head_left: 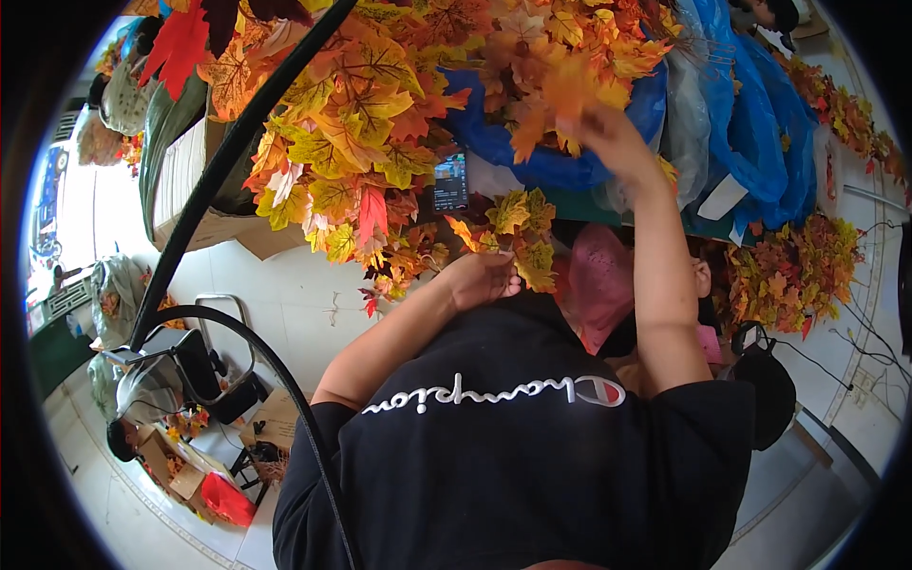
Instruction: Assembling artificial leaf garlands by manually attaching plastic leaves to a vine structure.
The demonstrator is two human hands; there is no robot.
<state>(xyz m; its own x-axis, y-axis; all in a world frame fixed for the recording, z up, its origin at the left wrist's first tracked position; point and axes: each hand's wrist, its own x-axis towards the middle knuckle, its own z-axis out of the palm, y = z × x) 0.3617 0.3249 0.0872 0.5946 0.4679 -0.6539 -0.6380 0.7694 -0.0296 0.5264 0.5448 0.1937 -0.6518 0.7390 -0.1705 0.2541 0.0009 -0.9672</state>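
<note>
Close to my chest, my left hand (pixel 483 277) is closed, fingers curled around the base of a small sprig of yellow-green artificial maple leaves (pixel 534 261). Farther out and to the right, my right hand (pixel 608 138) is smeared by motion. An orange artificial maple leaf (pixel 568 87) at its fingertips is blurred along with it, and the fingers look closed on it. Beneath that hand, loose orange leaves (pixel 527 128) lie in a blue plastic bag (pixel 570 169). Left of the bag rises a dense heap of yellow, orange and red maple leaves (pixel 351 142).
A phone (pixel 450 182) with a lit screen stands between heap and bag. More blue plastic (pixel 760 123) lies at the right, above another leaf bunch (pixel 793 275). A black cable-like bar (pixel 218 180) crosses the left side. Cardboard boxes (pixel 190 475) and a chair (pixel 209 375) stand at lower left.
</note>
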